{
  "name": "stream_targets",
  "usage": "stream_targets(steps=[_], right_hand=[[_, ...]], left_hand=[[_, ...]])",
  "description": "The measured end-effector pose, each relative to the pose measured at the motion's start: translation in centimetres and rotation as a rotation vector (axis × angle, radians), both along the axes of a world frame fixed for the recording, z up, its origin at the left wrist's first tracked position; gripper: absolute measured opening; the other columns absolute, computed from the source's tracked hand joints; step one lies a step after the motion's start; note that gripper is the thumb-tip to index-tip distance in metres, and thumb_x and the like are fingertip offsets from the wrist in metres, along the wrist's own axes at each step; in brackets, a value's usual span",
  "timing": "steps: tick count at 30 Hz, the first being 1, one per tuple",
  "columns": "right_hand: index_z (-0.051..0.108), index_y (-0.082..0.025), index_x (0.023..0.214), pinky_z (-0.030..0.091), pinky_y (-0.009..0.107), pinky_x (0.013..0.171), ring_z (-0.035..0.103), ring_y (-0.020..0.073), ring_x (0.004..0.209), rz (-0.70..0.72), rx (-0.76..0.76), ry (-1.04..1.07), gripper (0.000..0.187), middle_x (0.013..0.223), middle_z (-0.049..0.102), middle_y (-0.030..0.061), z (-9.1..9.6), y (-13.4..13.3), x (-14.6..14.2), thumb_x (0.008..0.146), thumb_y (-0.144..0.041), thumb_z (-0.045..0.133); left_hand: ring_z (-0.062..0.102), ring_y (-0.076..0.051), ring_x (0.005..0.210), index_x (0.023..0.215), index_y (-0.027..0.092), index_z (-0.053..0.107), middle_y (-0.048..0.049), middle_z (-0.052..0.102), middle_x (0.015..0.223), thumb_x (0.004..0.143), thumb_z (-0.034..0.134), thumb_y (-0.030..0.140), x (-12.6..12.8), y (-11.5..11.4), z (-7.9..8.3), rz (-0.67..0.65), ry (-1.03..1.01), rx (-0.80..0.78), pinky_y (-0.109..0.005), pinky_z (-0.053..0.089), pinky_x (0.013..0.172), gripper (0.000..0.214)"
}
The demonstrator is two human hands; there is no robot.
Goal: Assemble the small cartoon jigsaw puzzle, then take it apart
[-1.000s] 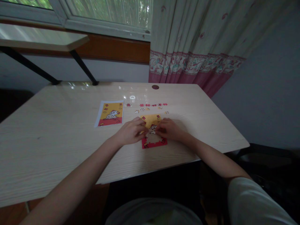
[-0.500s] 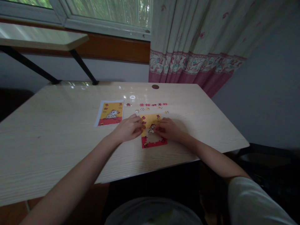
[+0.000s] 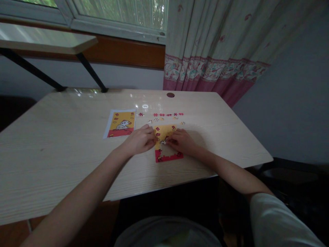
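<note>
A partly assembled jigsaw puzzle [image 3: 168, 159], yellow at the top and red along the bottom, lies between my hands with a gap in its lower middle. My left hand [image 3: 142, 140] has its fingers curled against the puzzle's left edge. From the right, my right hand [image 3: 183, 141] reaches over the puzzle, thumb and fingers pinched on a white puzzle piece [image 3: 163, 142] at the top of the gap. The fingers partly cover that piece. Behind the puzzle sit loose red puzzle pieces [image 3: 161, 115] in a row and several white and yellow pieces [image 3: 156, 119].
A printed reference picture [image 3: 122, 124] of a white animal on yellow and red lies left of the puzzle. The pale wooden table [image 3: 77, 154] has a round brown disc [image 3: 170, 95] near its back edge. A raised shelf [image 3: 46, 41] stands back left; a curtain [image 3: 205, 51] hangs behind.
My right hand has shifted slightly left and up over the puzzle with the white piece. My left hand stays at the left edge, nearly still.
</note>
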State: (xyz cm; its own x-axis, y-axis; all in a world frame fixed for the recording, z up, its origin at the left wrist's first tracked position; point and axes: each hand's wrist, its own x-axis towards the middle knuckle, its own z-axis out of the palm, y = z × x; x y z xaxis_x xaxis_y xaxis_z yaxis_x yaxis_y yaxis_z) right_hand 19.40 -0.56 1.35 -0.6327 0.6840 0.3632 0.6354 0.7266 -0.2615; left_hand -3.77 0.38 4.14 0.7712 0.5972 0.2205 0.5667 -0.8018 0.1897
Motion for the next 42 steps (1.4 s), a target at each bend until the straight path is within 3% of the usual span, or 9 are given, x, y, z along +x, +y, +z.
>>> stream_targets(steps=[9,14,20,42], right_hand=[[0.065,-0.018,0.078,0.037,0.026,0.069,0.053,0.0139,0.072,0.069,-0.081,0.007,0.009,0.071,0.061,0.0023,0.9,1.2,3.0,0.083,-0.024,0.060],[0.065,-0.017,0.076,0.036,0.025,0.067,0.051,0.0131,0.070,0.111,-0.154,0.005,0.012,0.069,0.059,0.0016,1.4,1.5,4.1,0.083,-0.026,0.060],[0.063,-0.017,0.074,0.036,0.026,0.068,0.050,0.0135,0.069,0.123,-0.125,0.005,0.015,0.067,0.057,0.0015,1.1,1.5,3.7,0.083,-0.028,0.059],[0.065,-0.017,0.082,0.039,0.026,0.069,0.052,0.0140,0.073,0.148,-0.156,0.025,0.012,0.074,0.059,0.0029,1.5,1.6,4.0,0.085,-0.026,0.057]], left_hand=[[0.047,-0.021,0.082,0.083,0.018,0.066,-0.0062,0.057,0.079,0.078,0.049,0.017,0.0,-0.1,-0.2,0.012,-0.034,0.006,-0.031,0.042,0.068,0.018],[0.047,-0.022,0.086,0.100,0.018,0.066,-0.0079,0.056,0.087,0.076,0.049,0.015,0.8,-0.8,-0.5,-0.007,-0.038,0.001,-0.032,0.045,0.067,0.030],[0.046,-0.021,0.086,0.113,0.022,0.062,-0.0075,0.052,0.089,0.078,0.046,0.013,2.2,-1.4,-1.1,-0.061,-0.006,0.014,-0.033,0.047,0.073,0.039],[0.049,-0.021,0.087,0.104,0.019,0.064,-0.0080,0.053,0.089,0.079,0.045,0.013,2.3,-1.4,-1.3,-0.034,-0.035,0.018,-0.034,0.048,0.073,0.032]])
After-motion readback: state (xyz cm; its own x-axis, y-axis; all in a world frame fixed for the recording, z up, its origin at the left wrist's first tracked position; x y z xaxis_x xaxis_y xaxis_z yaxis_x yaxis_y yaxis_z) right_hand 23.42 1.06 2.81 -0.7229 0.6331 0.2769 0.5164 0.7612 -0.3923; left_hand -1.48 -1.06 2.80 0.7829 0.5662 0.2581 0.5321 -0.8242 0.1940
